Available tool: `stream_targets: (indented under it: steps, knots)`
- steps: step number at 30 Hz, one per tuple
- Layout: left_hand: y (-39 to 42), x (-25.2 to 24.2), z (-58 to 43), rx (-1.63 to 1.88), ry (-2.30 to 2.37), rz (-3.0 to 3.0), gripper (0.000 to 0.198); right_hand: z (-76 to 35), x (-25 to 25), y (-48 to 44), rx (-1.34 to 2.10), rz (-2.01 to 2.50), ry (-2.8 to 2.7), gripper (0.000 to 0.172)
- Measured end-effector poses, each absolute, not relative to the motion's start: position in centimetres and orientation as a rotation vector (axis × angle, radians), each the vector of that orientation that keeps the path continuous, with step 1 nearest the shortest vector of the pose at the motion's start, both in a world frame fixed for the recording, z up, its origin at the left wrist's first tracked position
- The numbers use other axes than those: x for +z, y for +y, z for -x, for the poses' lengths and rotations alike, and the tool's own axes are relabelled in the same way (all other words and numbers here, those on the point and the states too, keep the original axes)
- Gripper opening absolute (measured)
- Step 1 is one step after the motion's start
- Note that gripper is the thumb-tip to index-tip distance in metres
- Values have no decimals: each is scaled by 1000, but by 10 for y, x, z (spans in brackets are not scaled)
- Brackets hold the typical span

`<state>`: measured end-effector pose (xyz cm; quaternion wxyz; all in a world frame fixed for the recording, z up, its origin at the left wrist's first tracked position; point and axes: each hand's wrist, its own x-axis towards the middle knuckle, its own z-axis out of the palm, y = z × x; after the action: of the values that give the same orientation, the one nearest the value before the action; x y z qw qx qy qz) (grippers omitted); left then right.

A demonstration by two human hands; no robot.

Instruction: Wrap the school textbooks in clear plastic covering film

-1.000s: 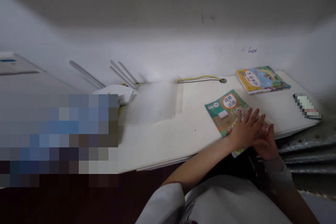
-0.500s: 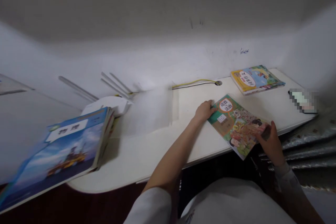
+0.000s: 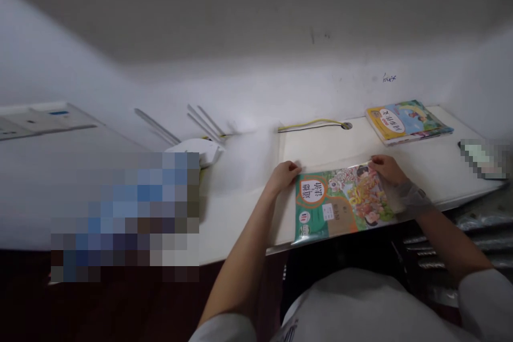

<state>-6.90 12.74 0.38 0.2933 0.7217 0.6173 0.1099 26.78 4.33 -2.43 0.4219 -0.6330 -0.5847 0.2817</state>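
Observation:
A textbook (image 3: 340, 200) with a green and brightly pictured cover lies sideways at the desk's front edge, its lower side jutting slightly past it. Its surface is glossy, and clear film seems to show along its upper edge. My left hand (image 3: 285, 175) is closed at the book's upper left corner, fingertips pinched together. At the upper right corner my right hand (image 3: 387, 171) grips the edge between thumb and fingers. A translucent sheet (image 3: 244, 165), blurred at its borders, rests on the desk left of my left hand.
More books (image 3: 409, 122) are stacked at the back right of the white desk (image 3: 236, 224). A phone-like object (image 3: 481, 157), partly pixelated, lies at the right end. A white router (image 3: 192, 147) with antennas stands at the left, behind a pixelated blue stack (image 3: 136, 208). A yellow cable (image 3: 312, 122) runs along the wall.
The textbook has turned from a slant to lying sideways and shifted left. My right hand has moved from its lower right side to the upper right corner. The view has swung left.

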Motion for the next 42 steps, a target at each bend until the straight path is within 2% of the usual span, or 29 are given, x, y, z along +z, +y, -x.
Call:
stream_targets:
  steps: [10, 17, 27, 35, 39, 42]
  knots:
    - [117, 3, 73, 272, 1710, -1924, 24, -273, -12, 53, 591, 1705, -1621, 26]
    - [120, 3, 64, 240, 1749, -1941, 27, -262, -22, 50, 229, 1881, -1695, 12]
    - [113, 6, 43, 313, 1882, -2040, 16, -259, -27, 58, 1, 1942, -1804, 15]
    - [100, 6, 28, 222, 2006, -2143, 24, -253, -33, 66, -85, 2018, -1828, 17]
    - [97, 21, 29, 170, 1972, -2188, 26, -252, -34, 69, -88, 2029, -1836, 17]
    - [78, 41, 24, 132, 1849, -2347, 40, -252, -33, 68, -93, 2027, -1818, 20]
